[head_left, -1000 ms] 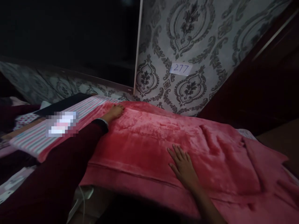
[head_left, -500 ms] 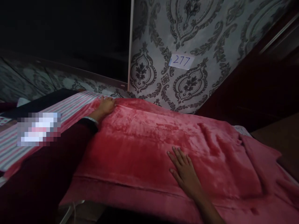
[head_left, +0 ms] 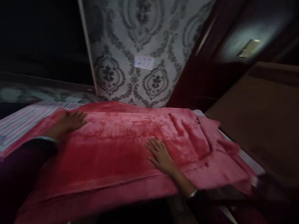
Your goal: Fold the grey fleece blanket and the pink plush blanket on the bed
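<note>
A plush red-pink blanket [head_left: 109, 152] lies spread over a long surface, with a folded, rumpled part at its right end. On its far left portion rests my left hand [head_left: 74, 120], blurred, palm down with the fingers stretched out. My right hand [head_left: 161, 157] lies flat on the middle of the blanket, fingers spread. Neither hand grips the fabric. Striped cloth [head_left: 30, 119] shows beyond the blanket's left edge, and a strip of it also peeks out on the right.
Behind stands a patterned wall [head_left: 149, 34] with a paper label [head_left: 144, 62] reading 277. A large dark screen [head_left: 42, 40] hangs at the left. To the right are a dark red door [head_left: 198, 74] with a metal plate [head_left: 249, 49] and a brown box-like panel [head_left: 261, 118].
The view has turned to the right, bringing the door plate and brown panel into sight. My left hand has come nearer along the blanket's left part; my right hand stays flat on it.
</note>
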{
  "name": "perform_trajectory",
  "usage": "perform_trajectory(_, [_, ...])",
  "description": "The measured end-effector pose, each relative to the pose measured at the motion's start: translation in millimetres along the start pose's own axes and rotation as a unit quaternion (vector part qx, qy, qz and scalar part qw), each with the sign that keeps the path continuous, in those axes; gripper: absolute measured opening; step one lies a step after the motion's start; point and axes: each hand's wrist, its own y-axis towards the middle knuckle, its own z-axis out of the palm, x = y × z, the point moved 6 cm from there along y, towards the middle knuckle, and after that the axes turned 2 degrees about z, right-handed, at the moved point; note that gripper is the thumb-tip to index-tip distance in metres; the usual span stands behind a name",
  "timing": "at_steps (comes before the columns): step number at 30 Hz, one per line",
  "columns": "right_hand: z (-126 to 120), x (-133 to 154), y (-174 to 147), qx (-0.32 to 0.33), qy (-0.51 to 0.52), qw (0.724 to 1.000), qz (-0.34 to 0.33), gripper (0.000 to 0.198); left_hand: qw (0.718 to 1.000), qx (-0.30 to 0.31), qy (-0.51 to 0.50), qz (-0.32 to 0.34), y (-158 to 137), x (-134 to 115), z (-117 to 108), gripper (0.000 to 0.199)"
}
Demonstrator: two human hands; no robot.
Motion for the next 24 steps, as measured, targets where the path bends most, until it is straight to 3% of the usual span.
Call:
perform_trajectory(3, [-10, 1, 5, 0.011, 0.015, 1.0, 0.004, 0.062, 0.999, -0.044, 0.004, 0.023, 3, -50, -19, 0.062])
perform_trajectory(5, [-15, 1, 6, 0.003, 0.021, 1.0, 0.003, 0.061, 0.992, -0.049, -0.013, 0.112, -3, -110, -22, 0.061])
perform_trajectory(8, [-20, 2, 7, -0.008, 0.024, 1.0, 0.002, 0.061, 0.968, -0.038, -0.037, 0.245, -23, -206, -15, 0.063])
perform_trajectory(11, [-23, 5, 7, -0.018, 0.03, 0.999, -0.003, 0.06, 0.96, -0.047, -0.052, 0.271, -39, -265, 0, 0.064])
perform_trajectory(15, [-39, -10, 2, -0.058, 0.107, 0.992, -0.022, 0.048, 0.953, -0.132, -0.041, 0.269, -49, -284, 12, 0.065])
perform_trajectory(18, [-69, -69, -20, -0.174, 0.196, 0.964, 0.046, 0.038, 0.948, -0.145, -0.041, 0.281, -48, -278, 15, 0.067])
perform_trajectory(21, [-107, -166, -74, -0.344, 0.21, 0.888, 0.221, 0.038, 0.945, -0.158, -0.042, 0.283, -47, -276, 13, 0.067])
perform_trajectory(24, [-137, -252, -143, -0.444, 0.155, 0.798, 0.377, 0.045, 0.947, -0.162, -0.036, 0.275, -46, -277, 13, 0.067])
